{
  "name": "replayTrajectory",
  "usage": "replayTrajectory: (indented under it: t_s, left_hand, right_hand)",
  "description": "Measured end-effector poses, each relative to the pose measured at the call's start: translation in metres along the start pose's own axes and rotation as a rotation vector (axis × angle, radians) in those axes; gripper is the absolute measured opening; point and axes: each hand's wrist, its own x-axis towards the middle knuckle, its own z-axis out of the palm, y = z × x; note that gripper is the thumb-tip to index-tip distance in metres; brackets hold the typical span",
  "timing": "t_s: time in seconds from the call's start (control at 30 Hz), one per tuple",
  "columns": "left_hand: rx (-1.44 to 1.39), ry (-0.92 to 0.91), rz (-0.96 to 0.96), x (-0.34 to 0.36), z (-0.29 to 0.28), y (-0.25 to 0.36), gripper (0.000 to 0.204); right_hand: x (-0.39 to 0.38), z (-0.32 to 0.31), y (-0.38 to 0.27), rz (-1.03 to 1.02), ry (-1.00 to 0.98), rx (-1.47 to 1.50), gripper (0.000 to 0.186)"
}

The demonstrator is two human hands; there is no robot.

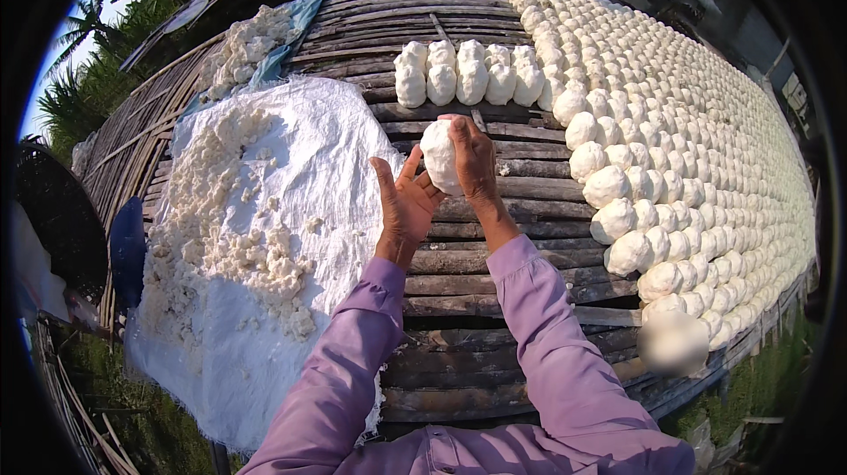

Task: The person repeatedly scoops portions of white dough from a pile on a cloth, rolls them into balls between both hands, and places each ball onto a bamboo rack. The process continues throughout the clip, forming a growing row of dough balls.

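A white, lumpy ball of doughy material [438, 160] is held up over the slats, in front of my chest. My right hand [474, 157] wraps round its right side, thumb over the top. Open with fingers spread, my left hand [410, 201] sits just below and left of the ball; its fingertips reach the ball's lower left side, and whether they press on it I cannot tell. Beyond the hands stands a short row of similar white lumps [471, 78]. Loose white crumbly material [256, 250] lies on a white woven sheet [340, 135] to the left.
Dark bamboo or wooden slats [494, 259] form the platform. Many rows of white balls [670, 157] cover its right side. At the far left, another crumbly heap [251, 47] rests by a blue-green sheet [304, 16]. Plants [88, 29] grow beyond the left edge.
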Motion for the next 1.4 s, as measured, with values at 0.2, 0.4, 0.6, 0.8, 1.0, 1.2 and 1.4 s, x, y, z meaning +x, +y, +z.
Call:
replayTrajectory:
  t_s: [0.2,0.4,0.6,0.8,1.0,1.2,1.4]
  left_hand:
    - [0.096,0.002,-0.04,0.039,0.018,-0.029,0.11]
    - [0.029,0.003,-0.045,0.054,0.04,-0.032,0.108]
    - [0.253,0.017,-0.033,0.007,0.014,-0.005,0.086]
    - [0.37,0.072,0.032,-0.03,-0.012,0.008,0.073]
    - [0.602,0.117,0.053,-0.059,-0.036,0.021,0.077]
    - [0.713,0.242,0.085,-0.122,-0.049,0.049,0.082]
    - [1.053,0.412,0.149,-0.241,-0.082,0.098,0.07]
  right_hand:
    - [0.005,-0.048,0.039,-0.081,-0.044,-0.169,0.103]
    - [0.063,-0.139,0.046,0.297,0.042,0.325,0.073]
    - [0.136,-0.221,0.084,0.083,0.331,-0.108,0.067]
    - [0.177,-0.231,0.138,-0.172,0.413,-0.7,0.068]
    - [0.176,-0.222,0.176,-0.097,0.377,-1.015,0.066]
    - [0.184,-0.229,0.182,-0.062,0.33,-1.104,0.067]
    - [0.182,-0.196,0.128,0.05,0.338,-1.292,0.092]
